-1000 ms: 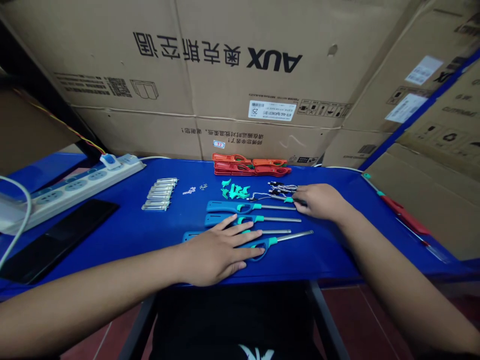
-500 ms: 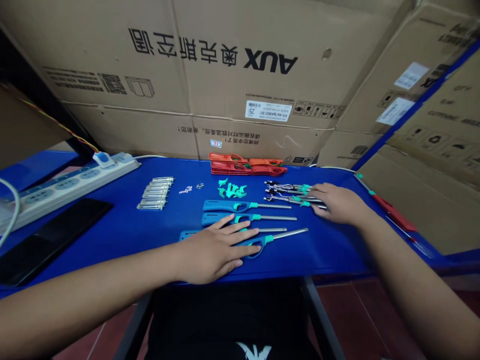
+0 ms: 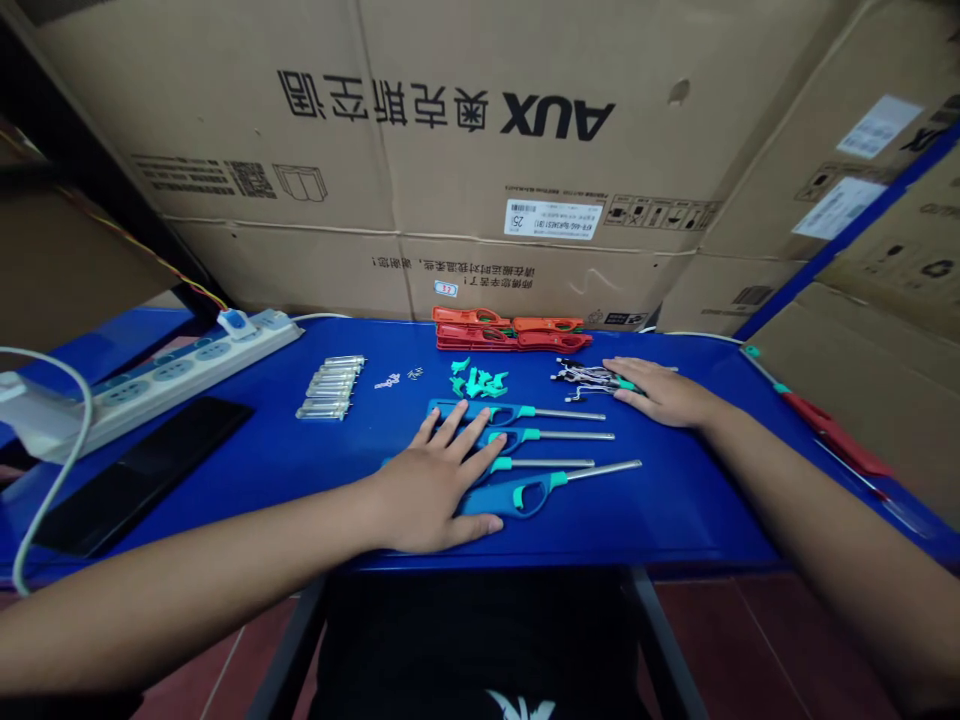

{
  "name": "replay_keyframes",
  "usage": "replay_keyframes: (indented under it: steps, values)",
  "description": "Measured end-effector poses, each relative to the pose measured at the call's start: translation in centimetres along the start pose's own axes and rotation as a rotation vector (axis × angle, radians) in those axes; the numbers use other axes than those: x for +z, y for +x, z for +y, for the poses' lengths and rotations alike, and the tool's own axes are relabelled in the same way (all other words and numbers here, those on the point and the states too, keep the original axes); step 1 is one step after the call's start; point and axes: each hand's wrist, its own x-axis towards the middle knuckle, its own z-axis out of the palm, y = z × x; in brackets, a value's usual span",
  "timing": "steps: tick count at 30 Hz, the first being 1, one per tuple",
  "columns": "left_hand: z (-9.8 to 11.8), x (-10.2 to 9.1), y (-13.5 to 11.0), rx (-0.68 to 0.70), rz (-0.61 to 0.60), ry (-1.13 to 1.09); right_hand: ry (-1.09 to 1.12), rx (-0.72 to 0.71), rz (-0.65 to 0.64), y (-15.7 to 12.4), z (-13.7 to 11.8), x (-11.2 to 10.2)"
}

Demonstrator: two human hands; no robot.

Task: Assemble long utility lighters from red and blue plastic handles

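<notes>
While the left hand (image 3: 424, 495) lies spread, clasping nothing, over the blue lighters (image 3: 489, 498) at lower centre of the frame, a sideways push could knock their row askew or send the nearest toward the front edge of the blue table (image 3: 675, 510); the right hand (image 3: 664, 392) covers part of the wired pieces (image 3: 583, 377), right of centre, hiding whether it grips any; these could tangle if dragged; the loose green parts (image 3: 480, 383), at centre, could scatter if brushed.

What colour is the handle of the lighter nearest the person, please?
The lighter's handle is blue, seen best in the head view.
</notes>
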Motion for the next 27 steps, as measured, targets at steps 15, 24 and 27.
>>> replay_keyframes:
  steps: [15, 24, 27]
  values:
    - [-4.7, -4.3, 10.0, -0.27, 0.37, 0.168, -0.153, -0.18, 0.338, 2.6, -9.7, -9.3]
    - [-5.7, -4.9, 12.2, -0.064, 0.37, 0.191, 0.056, -0.421, 0.038, 3.3, -16.1, -5.7]
    - [-5.3, -5.2, 8.5, -0.009, 0.443, 0.067, 0.151, -0.431, -0.078, 2.4, -15.4, -5.7]
